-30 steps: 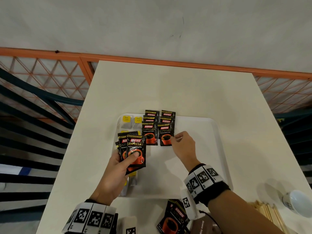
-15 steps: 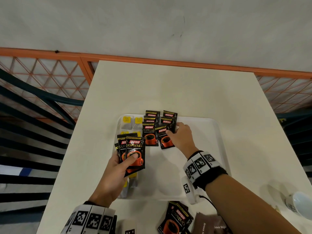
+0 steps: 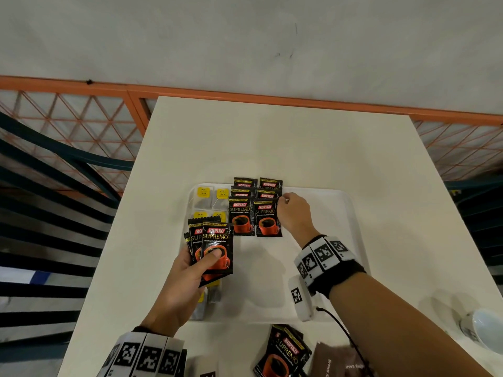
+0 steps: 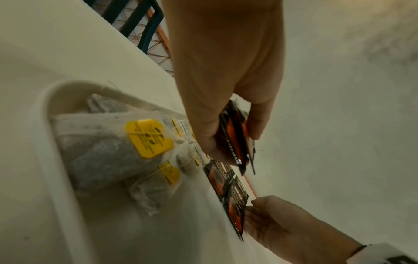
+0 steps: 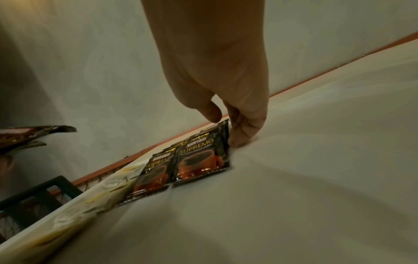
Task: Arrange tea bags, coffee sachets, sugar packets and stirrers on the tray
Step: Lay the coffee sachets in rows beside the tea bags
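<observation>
A white tray [image 3: 313,268] lies mid-table. Tea bags [image 3: 212,198] with yellow tags fill its left side. Black Kopiko coffee sachets stand in two overlapping columns at the tray's far edge. My right hand [image 3: 283,205] pinches the upper right corner of the front right sachet [image 3: 268,221], which lies flat and straight beside its neighbour. The right wrist view shows the thumb over that sachet [image 5: 199,160] and curled fingers [image 5: 239,137] against its edge. My left hand [image 3: 201,257] holds a fan of several coffee sachets [image 3: 217,246] above the tea bags, thumb on top.
Loose coffee sachets [image 3: 283,355] and brown sugar packets [image 3: 337,363] lie on the table in front of the tray. A white cup [image 3: 484,330] sits at the right front. An orange mesh railing [image 3: 81,126] borders the table's left and far sides.
My right hand slid from the sachet's lower right edge up to its top right corner. The sachet tilted half a second ago and now lies straight. The left hand barely moved.
</observation>
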The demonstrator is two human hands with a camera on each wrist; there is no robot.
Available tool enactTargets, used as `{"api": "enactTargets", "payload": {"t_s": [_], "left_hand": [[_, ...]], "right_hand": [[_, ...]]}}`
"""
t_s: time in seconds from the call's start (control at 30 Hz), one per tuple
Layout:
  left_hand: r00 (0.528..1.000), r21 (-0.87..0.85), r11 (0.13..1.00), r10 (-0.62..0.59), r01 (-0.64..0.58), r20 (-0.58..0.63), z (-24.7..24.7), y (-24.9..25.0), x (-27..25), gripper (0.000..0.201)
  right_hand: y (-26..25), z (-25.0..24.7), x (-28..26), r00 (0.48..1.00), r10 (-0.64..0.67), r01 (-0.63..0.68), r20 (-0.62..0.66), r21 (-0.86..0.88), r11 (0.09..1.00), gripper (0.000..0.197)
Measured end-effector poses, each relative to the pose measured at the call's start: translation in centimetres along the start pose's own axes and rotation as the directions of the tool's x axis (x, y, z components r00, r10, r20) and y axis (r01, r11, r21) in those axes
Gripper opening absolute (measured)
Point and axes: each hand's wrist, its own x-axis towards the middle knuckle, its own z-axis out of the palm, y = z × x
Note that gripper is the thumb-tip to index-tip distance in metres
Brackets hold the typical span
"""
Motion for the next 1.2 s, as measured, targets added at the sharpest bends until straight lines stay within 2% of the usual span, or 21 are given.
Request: {"api": "enactTargets", "payload": {"t_s": [0.17, 0.3, 0.4, 0.5, 0.63, 0.73, 0.8, 0.9, 1.03, 1.2], "left_hand": [[1.000, -0.013, 1.000, 0.005, -0.005, 0.011, 0.1, 0.2, 0.0, 0.038], [1.000, -0.021, 1.000, 0.020, -0.020, 0.000, 0.0, 0.1, 0.0, 0.035], [1.000, -0.043, 0.999, 0.023, -0.023, -0.002, 0.2, 0.1, 0.3, 0.029], [0.999, -0.043, 0.998, 0.035, -0.034, 0.033, 0.8, 0.3, 0.3, 0.025], [0.995, -0.021, 0.997, 0.080, -0.079, 0.055, 1.6, 0.6, 0.2, 0.023], [0.994, -0.037, 0.996, 0.086, -0.084, 0.067, 1.8, 0.7, -0.2, 0.028], [0.995, -0.067, 0.996, 0.059, -0.054, 0.081, 1.6, 0.7, -0.4, 0.034], [0.995, -0.068, 0.997, 0.029, -0.023, 0.092, 1.0, 0.6, -0.6, 0.030], [0.999, -0.064, 0.998, 0.025, -0.023, 0.024, 0.3, 0.4, -0.7, 0.024], [0.998, -0.079, 0.997, 0.017, -0.021, -0.053, -0.9, 0.5, -0.5, 0.021]], "right_hand": [[-0.1, 0.3, 0.2, 1.000, 0.010, -0.010, 0.005, 0.001, 1.000, 0.030], [0.2, -0.1, -0.6, 0.998, 0.053, -0.052, -0.027, 0.046, 0.998, 0.040], [0.4, -0.4, -2.4, 0.999, 0.008, -0.002, -0.054, 0.114, 0.994, 0.032], [-0.2, -0.1, -5.6, 0.986, -0.134, 0.113, 0.103, 0.193, 0.975, 0.021], [-1.4, 0.0, -9.5, 0.889, -0.242, 0.087, 0.390, 0.375, 0.923, 0.025], [-1.4, 0.4, -10.4, 0.878, -0.255, 0.032, 0.405, 0.482, 0.876, 0.016], [-1.0, 0.8, -10.3, 0.888, -0.237, -0.006, 0.394, 0.526, 0.851, 0.016], [-0.5, 1.1, -10.3, 0.889, -0.208, -0.050, 0.408, 0.537, 0.842, 0.017], [0.1, 1.2, -9.7, 0.896, -0.128, -0.151, 0.425, 0.562, 0.813, 0.009], [0.6, 1.8, -8.2, 0.951, 0.054, -0.228, 0.304, 0.575, 0.786, 0.013]]}}
